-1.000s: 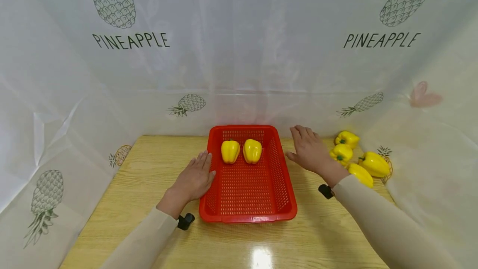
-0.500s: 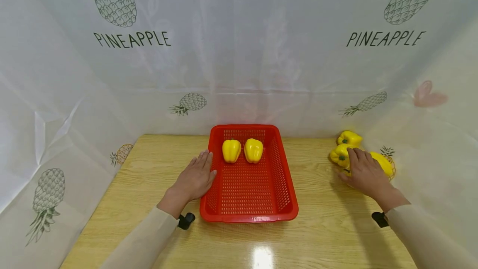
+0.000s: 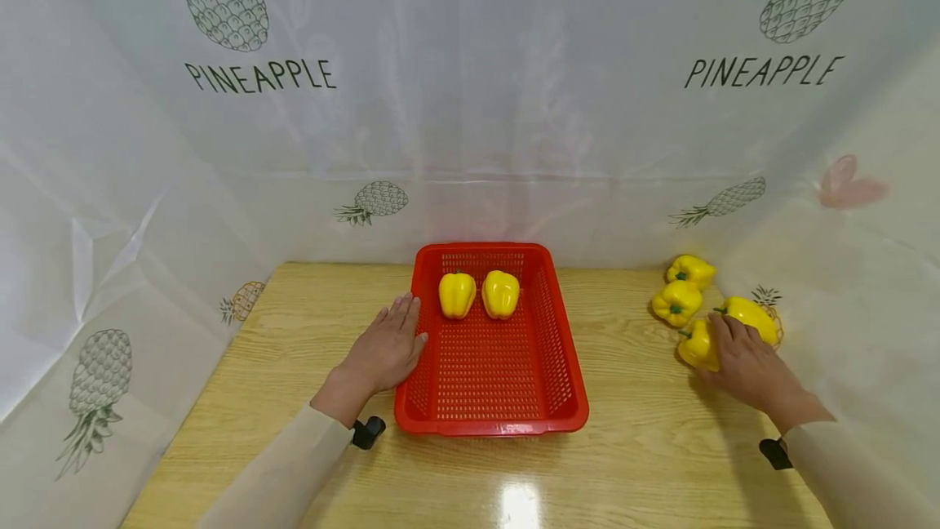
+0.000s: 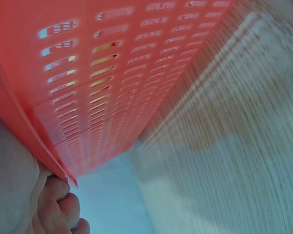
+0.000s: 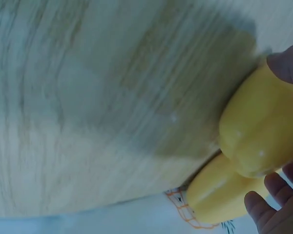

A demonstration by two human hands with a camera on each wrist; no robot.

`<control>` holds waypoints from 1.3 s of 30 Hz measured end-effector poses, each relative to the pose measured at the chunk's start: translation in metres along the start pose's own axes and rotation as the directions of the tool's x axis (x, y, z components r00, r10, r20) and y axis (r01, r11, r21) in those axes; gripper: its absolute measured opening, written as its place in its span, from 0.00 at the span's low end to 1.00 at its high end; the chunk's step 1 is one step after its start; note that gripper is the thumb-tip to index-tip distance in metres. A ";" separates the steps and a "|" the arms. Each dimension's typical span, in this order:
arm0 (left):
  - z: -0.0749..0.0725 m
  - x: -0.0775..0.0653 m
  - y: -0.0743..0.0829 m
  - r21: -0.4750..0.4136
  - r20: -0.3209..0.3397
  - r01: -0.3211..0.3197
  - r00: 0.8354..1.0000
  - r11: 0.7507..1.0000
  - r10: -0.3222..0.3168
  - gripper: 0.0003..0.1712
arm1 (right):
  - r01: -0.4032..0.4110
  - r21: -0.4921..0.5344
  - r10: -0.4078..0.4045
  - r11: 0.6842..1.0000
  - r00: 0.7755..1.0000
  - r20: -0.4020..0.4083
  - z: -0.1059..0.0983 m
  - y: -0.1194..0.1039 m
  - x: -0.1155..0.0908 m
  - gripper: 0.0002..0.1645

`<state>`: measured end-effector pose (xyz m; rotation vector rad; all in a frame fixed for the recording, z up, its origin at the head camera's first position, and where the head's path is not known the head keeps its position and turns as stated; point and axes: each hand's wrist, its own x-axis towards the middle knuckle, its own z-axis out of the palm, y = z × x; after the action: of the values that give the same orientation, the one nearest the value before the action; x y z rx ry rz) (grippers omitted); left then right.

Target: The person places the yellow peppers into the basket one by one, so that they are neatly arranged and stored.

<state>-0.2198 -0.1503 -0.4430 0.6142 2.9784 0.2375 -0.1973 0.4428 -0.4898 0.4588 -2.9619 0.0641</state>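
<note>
A red plastic basket [image 3: 485,366] with perforated walls stands on the table, holding two yellow bell peppers [image 3: 457,295] side by side at its far end. My left hand [image 3: 383,345] lies with straight fingers on the basket's left rim; the left wrist view shows its fingertips [image 4: 71,209] by the rim. To the right, my right hand [image 3: 749,364] grips a yellow bell pepper [image 3: 699,346] lying on its side, thumb on one flank and fingers on the other. Its far end is partly covered by the hand. Another yellow bell pepper [image 5: 219,192] lies right beside it.
Two more yellow bell peppers [image 3: 676,303] sit just behind, toward the table's back right corner. The wooden table [image 3: 330,292] is bordered by a white sheet [image 3: 485,129] printed with pineapples at the back and sides.
My right hand has moved right from beside the basket to the pepper group and come down around the nearest pepper. My left hand has stayed on the basket rim.
</note>
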 end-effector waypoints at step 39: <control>0.003 0.002 0.000 -0.014 -0.007 0.011 1.000 1.000 -0.011 0.41 | 0.120 -0.047 -0.122 0.992 0.992 -0.039 -0.012 -0.051 0.024 0.74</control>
<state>-0.2211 -0.1493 -0.4457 0.5961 2.9839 0.2597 -0.2027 0.3882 -0.4738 0.6221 -2.8809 -0.0060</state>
